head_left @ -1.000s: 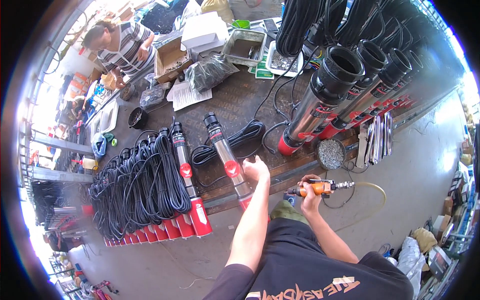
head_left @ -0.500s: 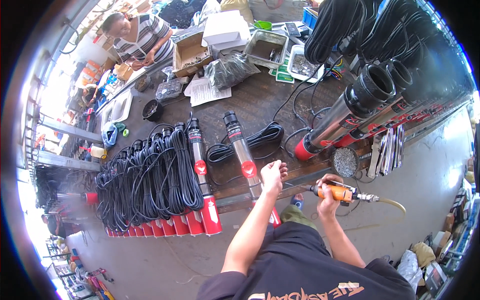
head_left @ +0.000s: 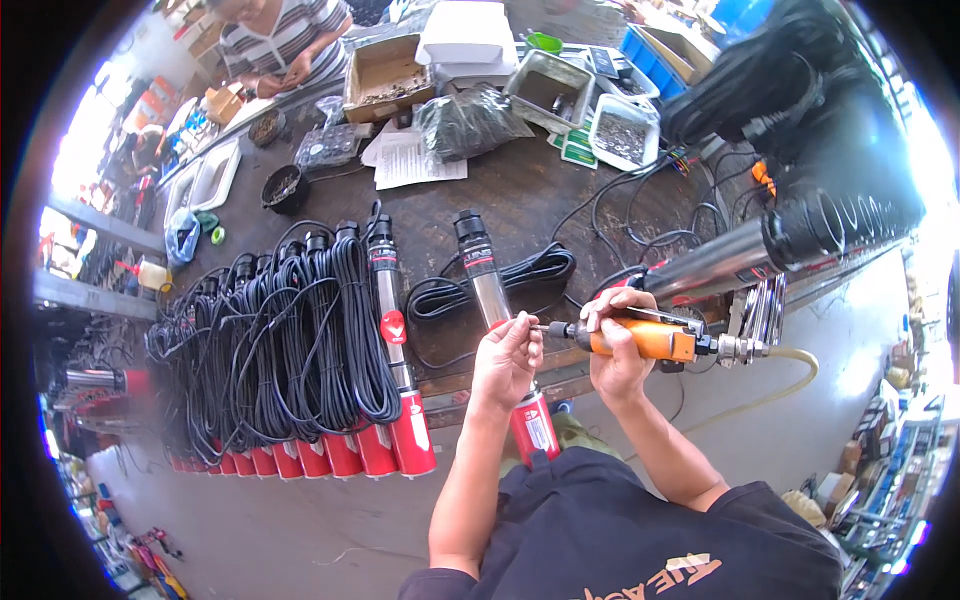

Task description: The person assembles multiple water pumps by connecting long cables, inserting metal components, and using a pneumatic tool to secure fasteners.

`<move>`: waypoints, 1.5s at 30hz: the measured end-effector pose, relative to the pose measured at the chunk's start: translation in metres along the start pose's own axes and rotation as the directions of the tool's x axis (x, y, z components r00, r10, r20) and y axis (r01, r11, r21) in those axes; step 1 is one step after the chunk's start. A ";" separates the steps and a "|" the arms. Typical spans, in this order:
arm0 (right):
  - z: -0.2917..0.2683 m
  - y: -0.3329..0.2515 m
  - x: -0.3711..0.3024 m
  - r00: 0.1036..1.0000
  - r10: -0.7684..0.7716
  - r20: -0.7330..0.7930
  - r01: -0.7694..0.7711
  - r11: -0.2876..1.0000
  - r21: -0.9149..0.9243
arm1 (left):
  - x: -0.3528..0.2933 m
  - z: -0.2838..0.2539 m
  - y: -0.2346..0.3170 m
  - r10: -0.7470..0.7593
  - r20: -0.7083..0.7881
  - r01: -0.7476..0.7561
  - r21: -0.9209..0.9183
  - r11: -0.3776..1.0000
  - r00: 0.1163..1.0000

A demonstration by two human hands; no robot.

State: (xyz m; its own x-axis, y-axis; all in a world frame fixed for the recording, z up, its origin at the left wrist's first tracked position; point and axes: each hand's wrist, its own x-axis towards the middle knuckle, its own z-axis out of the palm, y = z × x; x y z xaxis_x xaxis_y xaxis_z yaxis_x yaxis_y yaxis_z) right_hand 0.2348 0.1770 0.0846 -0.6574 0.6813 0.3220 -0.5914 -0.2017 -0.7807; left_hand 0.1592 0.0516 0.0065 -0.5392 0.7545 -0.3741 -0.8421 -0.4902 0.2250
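Note:
My right hand [head_left: 620, 362] is wrapped round an orange air screwdriver [head_left: 655, 339], whose bit points left. A pale hose trails from its back end. My left hand [head_left: 507, 366] is closed in a pinch right at the tip of the bit; whatever sits between its fingertips is too small to make out. Beneath that hand lies a steel tube-shaped pump [head_left: 484, 280] with a black top and a red lower end [head_left: 535, 425], partly covered by my fingers. Beside it, on the right, rests a coiled black cable [head_left: 535, 274].
At left stands a row of similar pumps with black cable bundles [head_left: 280, 350]. Larger steel tubes [head_left: 740, 262] lie at right near metal strips [head_left: 765, 310]. Farther back are a carton [head_left: 388, 72], a white tray of small parts [head_left: 625, 132] and a co-worker [head_left: 285, 45].
The screwdriver has come up and leftward in my right hand, its bit now meeting my left fingertips. My left hand has moved slightly left, and the view has shifted.

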 end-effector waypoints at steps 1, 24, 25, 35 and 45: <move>0.003 0.004 0.001 1.000 -0.001 0.000 0.001 1.000 -0.011 | 0.000 -0.001 0.005 0.011 -0.019 -0.010 0.007 1.000 1.000; 0.015 0.172 0.111 0.976 0.151 0.157 -0.076 0.913 -0.402 | 0.144 -0.022 0.078 -0.098 -0.375 -0.074 -0.419 0.905 0.922; 0.013 0.174 0.112 0.975 0.154 0.162 -0.078 0.914 -0.399 | 0.144 -0.023 0.078 -0.097 -0.372 -0.083 -0.438 0.895 0.923; 0.015 0.176 0.117 0.953 0.171 0.250 -0.069 0.926 -0.372 | 0.121 -0.020 0.066 0.020 -0.417 -0.158 -0.301 0.941 0.909; 0.013 0.199 0.119 0.991 0.075 0.108 -0.033 0.937 -0.348 | 0.098 -0.069 0.054 0.384 -0.546 -0.454 0.007 0.891 0.745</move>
State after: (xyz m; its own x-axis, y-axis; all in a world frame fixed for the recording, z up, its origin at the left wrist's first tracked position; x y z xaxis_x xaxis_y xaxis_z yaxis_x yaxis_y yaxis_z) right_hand 0.0326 0.2084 -0.0255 -0.7467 0.5840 0.3185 -0.3697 0.0337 -0.9285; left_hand 0.0621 0.0689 -0.0802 -0.7171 0.1354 -0.6837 -0.5056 -0.7763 0.3766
